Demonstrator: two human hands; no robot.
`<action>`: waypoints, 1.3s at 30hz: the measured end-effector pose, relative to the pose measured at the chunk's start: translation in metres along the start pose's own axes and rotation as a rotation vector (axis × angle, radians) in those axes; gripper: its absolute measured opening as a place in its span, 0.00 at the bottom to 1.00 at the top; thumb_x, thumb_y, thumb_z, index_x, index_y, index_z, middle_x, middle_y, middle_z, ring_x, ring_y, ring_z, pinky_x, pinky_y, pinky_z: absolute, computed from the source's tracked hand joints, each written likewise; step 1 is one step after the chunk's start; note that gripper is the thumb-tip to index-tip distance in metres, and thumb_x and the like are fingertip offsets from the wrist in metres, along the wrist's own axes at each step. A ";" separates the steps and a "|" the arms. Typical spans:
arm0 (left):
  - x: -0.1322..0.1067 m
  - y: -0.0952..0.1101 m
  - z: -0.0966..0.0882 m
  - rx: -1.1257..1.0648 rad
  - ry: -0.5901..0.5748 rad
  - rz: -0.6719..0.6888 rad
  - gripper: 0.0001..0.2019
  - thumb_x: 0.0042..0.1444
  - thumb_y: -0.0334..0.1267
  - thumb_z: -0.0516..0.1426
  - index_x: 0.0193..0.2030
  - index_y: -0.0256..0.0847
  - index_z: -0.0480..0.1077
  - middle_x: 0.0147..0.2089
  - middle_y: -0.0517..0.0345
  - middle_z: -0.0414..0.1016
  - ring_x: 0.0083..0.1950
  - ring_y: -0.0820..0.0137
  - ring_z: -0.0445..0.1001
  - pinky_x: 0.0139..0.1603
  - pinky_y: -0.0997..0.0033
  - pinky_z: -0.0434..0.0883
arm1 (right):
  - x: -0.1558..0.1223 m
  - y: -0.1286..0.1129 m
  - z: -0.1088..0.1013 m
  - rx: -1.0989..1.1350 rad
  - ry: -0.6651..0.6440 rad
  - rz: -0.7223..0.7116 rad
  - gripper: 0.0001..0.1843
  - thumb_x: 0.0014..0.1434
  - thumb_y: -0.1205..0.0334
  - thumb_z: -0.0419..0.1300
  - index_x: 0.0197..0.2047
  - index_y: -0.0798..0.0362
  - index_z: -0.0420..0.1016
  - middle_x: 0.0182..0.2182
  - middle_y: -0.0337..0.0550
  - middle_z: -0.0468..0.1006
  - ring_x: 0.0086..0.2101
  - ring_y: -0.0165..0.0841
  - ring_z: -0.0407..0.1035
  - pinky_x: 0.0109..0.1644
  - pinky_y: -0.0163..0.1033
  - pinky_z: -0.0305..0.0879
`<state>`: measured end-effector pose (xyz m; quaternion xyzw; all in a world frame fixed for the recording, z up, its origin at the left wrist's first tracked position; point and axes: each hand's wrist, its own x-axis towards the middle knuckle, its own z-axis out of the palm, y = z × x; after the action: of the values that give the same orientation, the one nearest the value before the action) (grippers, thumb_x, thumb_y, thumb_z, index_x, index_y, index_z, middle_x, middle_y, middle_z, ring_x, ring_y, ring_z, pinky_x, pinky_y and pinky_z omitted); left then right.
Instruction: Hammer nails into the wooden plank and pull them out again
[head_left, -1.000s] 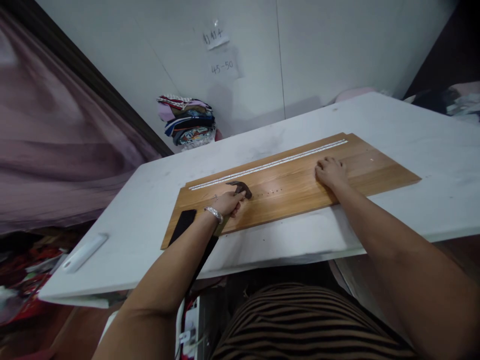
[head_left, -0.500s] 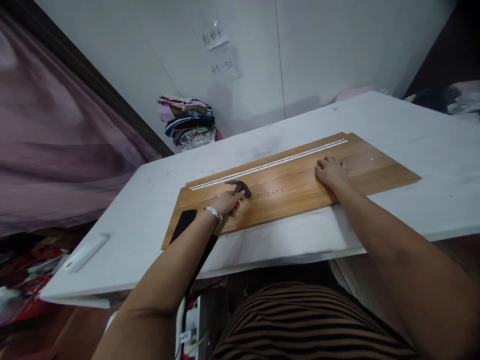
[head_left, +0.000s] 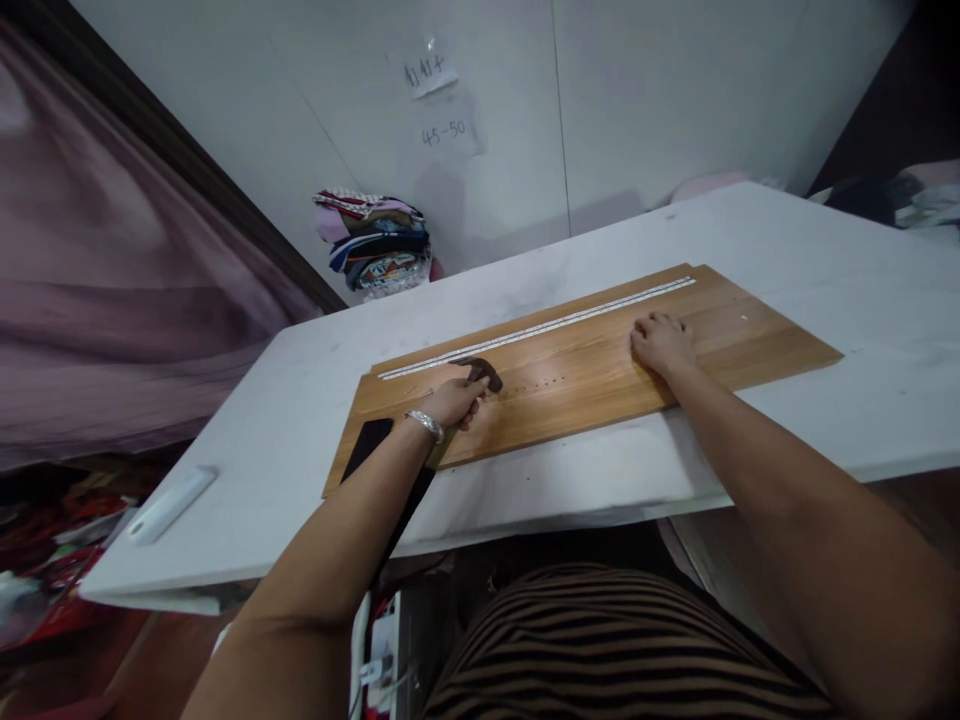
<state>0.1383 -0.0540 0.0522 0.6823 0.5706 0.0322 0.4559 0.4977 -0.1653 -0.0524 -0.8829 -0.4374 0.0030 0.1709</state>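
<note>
A long wooden board (head_left: 600, 360) lies on a white table (head_left: 300, 440). My left hand (head_left: 454, 400), with a silver bracelet on the wrist, is closed round the handle of a dark hammer (head_left: 480, 371) whose head sits just above the board's left part. A short row of small nails (head_left: 544, 382) stands in the board to the right of the hammer head. My right hand (head_left: 660, 340) rests knuckles-up on the board further right, fingers curled under and pressing on the wood. A thin white strip (head_left: 540, 327) runs along the board's far edge.
A black phone-like slab (head_left: 364, 450) lies on the board's near left corner. A white flat tool (head_left: 169, 505) lies near the table's left edge. Folded fabrics (head_left: 375, 245) are piled against the wall behind. A pink curtain (head_left: 112, 300) hangs at left.
The hammer head has risen slightly off the board; my left hand has shifted a little with it. My right hand has not moved.
</note>
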 end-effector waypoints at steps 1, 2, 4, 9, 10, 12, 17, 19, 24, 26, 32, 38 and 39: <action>0.001 0.000 -0.001 0.005 0.001 0.008 0.16 0.71 0.48 0.56 0.35 0.39 0.69 0.19 0.66 0.63 0.16 0.77 0.61 0.20 0.76 0.63 | 0.000 0.000 0.000 -0.003 -0.004 0.000 0.25 0.70 0.58 0.45 0.55 0.53 0.81 0.57 0.58 0.76 0.59 0.49 0.64 0.62 0.55 0.56; 0.001 0.000 -0.001 0.008 0.002 0.017 0.17 0.71 0.48 0.56 0.35 0.39 0.69 0.19 0.66 0.63 0.16 0.77 0.61 0.20 0.76 0.64 | 0.000 0.000 0.000 -0.004 -0.006 0.000 0.25 0.70 0.58 0.45 0.55 0.53 0.81 0.58 0.58 0.76 0.59 0.49 0.64 0.62 0.55 0.55; 0.001 0.000 -0.001 0.011 0.002 0.021 0.17 0.71 0.49 0.56 0.34 0.39 0.69 0.20 0.66 0.64 0.17 0.77 0.62 0.21 0.75 0.64 | 0.000 0.000 -0.001 -0.002 -0.007 0.002 0.24 0.70 0.58 0.46 0.55 0.52 0.81 0.58 0.58 0.76 0.59 0.49 0.64 0.62 0.55 0.56; 0.001 -0.003 0.002 0.003 0.005 -0.021 0.18 0.68 0.51 0.60 0.35 0.39 0.69 0.20 0.66 0.64 0.17 0.77 0.62 0.21 0.76 0.63 | -0.002 -0.002 -0.003 -0.002 0.000 0.000 0.25 0.70 0.58 0.45 0.55 0.53 0.81 0.58 0.58 0.76 0.59 0.50 0.64 0.62 0.56 0.56; 0.001 -0.003 0.003 0.005 0.005 -0.020 0.18 0.68 0.52 0.60 0.35 0.39 0.69 0.20 0.66 0.64 0.17 0.77 0.62 0.21 0.76 0.64 | -0.002 -0.002 -0.003 -0.001 0.002 0.000 0.25 0.70 0.58 0.45 0.55 0.53 0.81 0.58 0.58 0.76 0.59 0.50 0.64 0.62 0.56 0.55; 0.001 -0.004 0.004 0.015 0.001 -0.018 0.17 0.68 0.51 0.59 0.35 0.39 0.69 0.19 0.66 0.64 0.18 0.76 0.62 0.21 0.76 0.64 | -0.002 -0.003 -0.003 0.001 0.003 0.000 0.25 0.70 0.58 0.45 0.54 0.54 0.81 0.59 0.58 0.76 0.59 0.50 0.64 0.62 0.56 0.55; 0.003 -0.005 0.003 -0.006 -0.003 -0.014 0.17 0.71 0.49 0.57 0.34 0.40 0.68 0.19 0.66 0.64 0.17 0.76 0.61 0.20 0.76 0.63 | -0.002 -0.003 -0.004 0.005 -0.004 0.001 0.25 0.70 0.58 0.45 0.55 0.53 0.82 0.57 0.59 0.77 0.59 0.50 0.64 0.62 0.56 0.56; 0.002 -0.004 0.002 -0.011 0.002 -0.005 0.17 0.69 0.50 0.58 0.35 0.39 0.69 0.20 0.66 0.64 0.17 0.77 0.61 0.21 0.76 0.64 | -0.002 -0.002 -0.004 0.004 -0.001 0.000 0.25 0.69 0.59 0.45 0.55 0.54 0.82 0.57 0.59 0.77 0.59 0.50 0.64 0.62 0.56 0.56; -0.003 0.003 0.000 0.012 0.019 0.005 0.18 0.69 0.50 0.58 0.32 0.39 0.69 0.19 0.66 0.63 0.17 0.77 0.62 0.21 0.76 0.63 | -0.002 -0.002 -0.002 -0.003 0.004 -0.001 0.25 0.69 0.59 0.45 0.54 0.52 0.82 0.57 0.58 0.77 0.58 0.50 0.64 0.61 0.56 0.57; -0.003 0.004 0.000 0.012 0.022 -0.001 0.18 0.70 0.49 0.57 0.33 0.39 0.69 0.19 0.66 0.64 0.17 0.77 0.62 0.22 0.76 0.64 | -0.002 -0.001 -0.001 -0.004 0.006 -0.003 0.25 0.69 0.59 0.45 0.53 0.52 0.82 0.57 0.57 0.77 0.59 0.50 0.64 0.61 0.56 0.57; 0.002 -0.005 0.002 -0.003 0.004 -0.031 0.18 0.68 0.52 0.60 0.34 0.40 0.69 0.20 0.66 0.64 0.17 0.76 0.62 0.21 0.76 0.64 | -0.001 -0.001 -0.002 -0.003 0.004 -0.008 0.26 0.70 0.59 0.45 0.55 0.54 0.82 0.57 0.59 0.77 0.59 0.50 0.64 0.62 0.56 0.55; 0.002 -0.005 0.002 -0.001 -0.001 -0.019 0.17 0.69 0.51 0.59 0.35 0.39 0.69 0.20 0.66 0.65 0.17 0.76 0.62 0.20 0.75 0.64 | -0.001 -0.001 -0.002 0.006 0.007 0.001 0.25 0.70 0.58 0.45 0.55 0.52 0.82 0.57 0.58 0.77 0.59 0.50 0.63 0.62 0.56 0.55; 0.001 -0.004 0.002 -0.003 -0.001 -0.019 0.17 0.69 0.50 0.59 0.35 0.39 0.69 0.20 0.66 0.65 0.17 0.76 0.62 0.20 0.75 0.64 | -0.001 -0.002 -0.002 0.003 0.007 0.003 0.25 0.70 0.58 0.45 0.55 0.53 0.82 0.57 0.58 0.77 0.59 0.50 0.64 0.62 0.56 0.55</action>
<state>0.1366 -0.0544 0.0476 0.6761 0.5767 0.0284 0.4577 0.4958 -0.1661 -0.0505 -0.8832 -0.4355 0.0010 0.1739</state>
